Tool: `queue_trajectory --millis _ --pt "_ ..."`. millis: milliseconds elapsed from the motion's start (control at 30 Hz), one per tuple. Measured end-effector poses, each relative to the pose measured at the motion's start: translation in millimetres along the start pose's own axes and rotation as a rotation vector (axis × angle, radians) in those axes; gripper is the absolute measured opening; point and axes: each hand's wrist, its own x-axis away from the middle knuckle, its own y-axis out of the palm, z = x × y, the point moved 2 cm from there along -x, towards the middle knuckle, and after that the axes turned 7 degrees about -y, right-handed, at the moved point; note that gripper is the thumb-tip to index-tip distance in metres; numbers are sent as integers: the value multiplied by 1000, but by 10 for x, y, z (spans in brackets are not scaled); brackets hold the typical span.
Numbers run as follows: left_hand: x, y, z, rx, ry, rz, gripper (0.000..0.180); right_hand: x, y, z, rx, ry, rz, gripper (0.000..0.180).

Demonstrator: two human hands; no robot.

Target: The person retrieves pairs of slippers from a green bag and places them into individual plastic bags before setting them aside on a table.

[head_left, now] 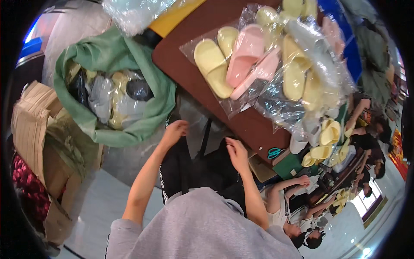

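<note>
My left hand (176, 133) is over my black trousers, just right of a green sack (160, 110). Its fingers are loosely bent, slightly blurred, and nothing shows in them. Over my other thigh, near the brown table's edge, my right hand (237, 153) is open and holds nothing. On the table (172, 54) lie yellow slippers (212, 64) and pink slippers (246, 54) in clear plastic bags. More bagged yellow slippers (297, 69) are heaped to the right. Inside the green sack are bagged grey slippers (101, 97), yellow ones and a black one (139, 90).
Teal scissors (274, 152) lie at the table's near edge. A large tan bag (32, 125) stands open at left. Clear plastic wrap (136, 13) is at the top. Several people sit on the right along another table, with loose yellow slippers (330, 132) nearby.
</note>
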Motion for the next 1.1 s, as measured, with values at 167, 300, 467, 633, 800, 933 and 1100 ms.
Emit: queue_trajectory --millis 167,300,467,633,800,933,1100 --pt "-712 779 -1527 -932 -42 -167 30 51 761 1683 225 233 -479 29" --pt "-729 910 -2968 -1761 104 -768 27 178 1534 2402 482 193 -890 48" --pt "-758 1155 -3653 -677 -835 21 86 308 1702 3131 689 173 -1062 76" --pt "-914 1297 -3562 -578 -797 -89 71 196 1660 3410 503 324 -1274 66" --pt "-863 1237 -3029 -553 -625 3 51 92 1411 3123 495 218 -1110 59" --pt "-1077 1245 -2222 -676 -460 178 40 -504 1036 2659 323 164 -944 55" --pt "-1590 1132 -1743 -738 -130 167 37 -869 851 2697 304 175 -736 60"
